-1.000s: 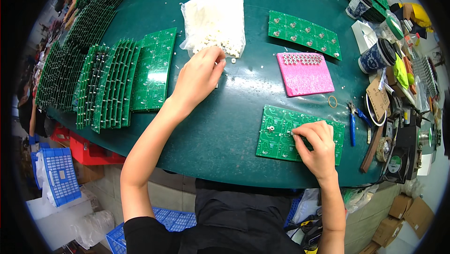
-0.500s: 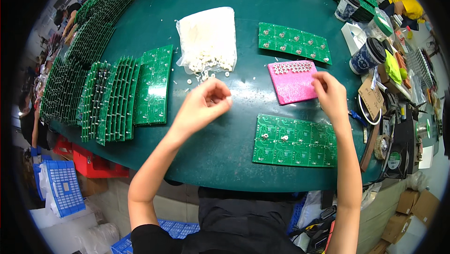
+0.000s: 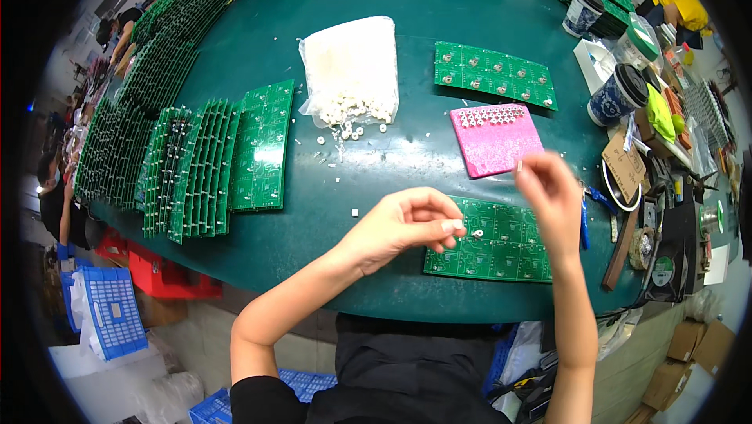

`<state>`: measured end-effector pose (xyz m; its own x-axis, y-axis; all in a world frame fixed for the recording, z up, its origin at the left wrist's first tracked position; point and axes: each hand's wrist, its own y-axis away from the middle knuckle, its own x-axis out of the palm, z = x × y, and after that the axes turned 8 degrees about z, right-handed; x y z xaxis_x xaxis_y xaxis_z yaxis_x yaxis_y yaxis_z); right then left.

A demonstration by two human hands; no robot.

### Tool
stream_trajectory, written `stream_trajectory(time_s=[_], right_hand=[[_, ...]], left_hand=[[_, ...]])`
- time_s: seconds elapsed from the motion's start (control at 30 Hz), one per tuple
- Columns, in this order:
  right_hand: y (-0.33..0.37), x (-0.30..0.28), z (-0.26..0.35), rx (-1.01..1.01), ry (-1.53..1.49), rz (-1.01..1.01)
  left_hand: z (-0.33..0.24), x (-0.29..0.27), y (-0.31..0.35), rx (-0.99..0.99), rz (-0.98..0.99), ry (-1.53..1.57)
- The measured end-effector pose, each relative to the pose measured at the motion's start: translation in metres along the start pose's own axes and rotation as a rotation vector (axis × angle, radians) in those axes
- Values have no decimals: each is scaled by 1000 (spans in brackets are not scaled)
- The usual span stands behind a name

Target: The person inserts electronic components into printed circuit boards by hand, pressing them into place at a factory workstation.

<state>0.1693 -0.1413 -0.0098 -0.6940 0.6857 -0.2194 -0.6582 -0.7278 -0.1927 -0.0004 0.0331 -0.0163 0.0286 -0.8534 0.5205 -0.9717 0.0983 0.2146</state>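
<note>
My left hand (image 3: pixel 411 228) is closed in a pinch over the left end of a green circuit board (image 3: pixel 501 256). Whatever sits between its fingertips is hidden. A small round metal-and-white part (image 3: pixel 478 233) stands on this board near those fingertips. Over the board's far right side, my right hand (image 3: pixel 552 193) is smeared by motion, thumb and forefinger together, with a small pale piece (image 3: pixel 519 165) at their tips. Just beyond it lies a pink foam block (image 3: pixel 497 146) bearing rows of small silver parts (image 3: pixel 492 115) along its far edge.
A clear bag (image 3: pixel 348 56) spills white spacers (image 3: pixel 356 107) onto the green table. Another board (image 3: pixel 495 72) with mounted parts lies beyond the foam. Stacked boards (image 3: pixel 204 169) line the left side. Paper cups (image 3: pixel 619 95), pliers (image 3: pixel 601 198) and a tape roll (image 3: pixel 642 248) crowd the right.
My left hand has moved from beside the spilled spacers rightward and nearer, over the near board. My right hand has come slightly nearer, away from the foam block, with a small piece at its fingertips.
</note>
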Motion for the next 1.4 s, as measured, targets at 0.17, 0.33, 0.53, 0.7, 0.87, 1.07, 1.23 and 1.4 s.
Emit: stream_trajectory(time_s=[0.17, 0.33, 0.53, 0.7, 0.87, 1.07, 1.23, 1.4], right_hand=[[53, 12, 32, -401, 315, 108], [57, 8, 26, -384, 329, 83], [61, 5, 31, -417, 392, 106], [65, 3, 39, -350, 439, 158], [78, 3, 23, -167, 277, 124], [81, -34, -13, -96, 645, -68], [82, -27, -26, -119, 626, -8], [80, -24, -28, -165, 685, 20]], left_hand=[[5, 21, -9, -67, 122, 146], [3, 30, -10, -82, 132, 179], [6, 35, -10, -112, 136, 196], [14, 42, -10, 30, 28, 36], [27, 50, -3, 105, 0, -227], [-8, 11, 31, 195, -283, -1191], [-4, -20, 50, 151, -650, -1781], [12, -38, 50, 156, -592, -1713]])
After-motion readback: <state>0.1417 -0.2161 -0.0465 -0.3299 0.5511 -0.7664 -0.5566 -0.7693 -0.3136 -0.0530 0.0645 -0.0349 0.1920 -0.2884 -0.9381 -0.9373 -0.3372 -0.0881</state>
